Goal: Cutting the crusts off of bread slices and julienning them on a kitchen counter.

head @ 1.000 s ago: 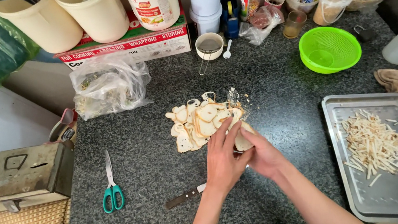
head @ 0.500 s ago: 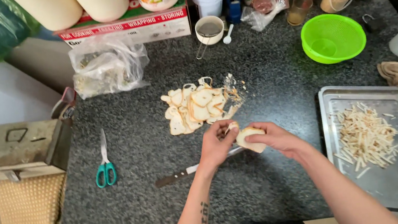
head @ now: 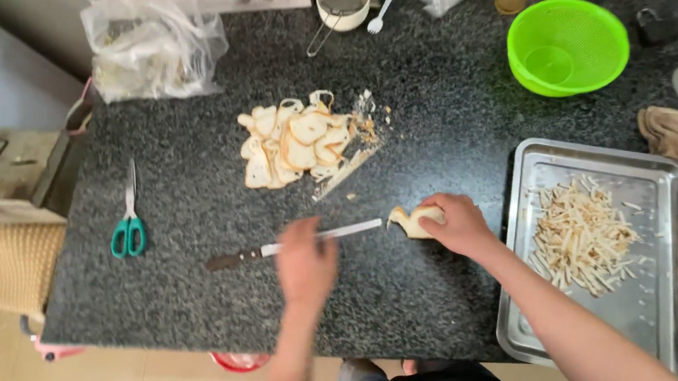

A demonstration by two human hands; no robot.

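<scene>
The right hand is closed over a pale, stubby root piece resting on the dark speckled stone table. The left hand, blurred, hovers over the long dark-handled knife lying flat beside that piece; whether it grips the knife I cannot tell. A heap of pale sliced rounds waits uncut, while thin sticks already fill part of the steel tray. Green-handled scissors and a green plastic bowl lie well apart, blocking nothing.

Head camera looks steeply down (fairly near) at the countertop.
</scene>
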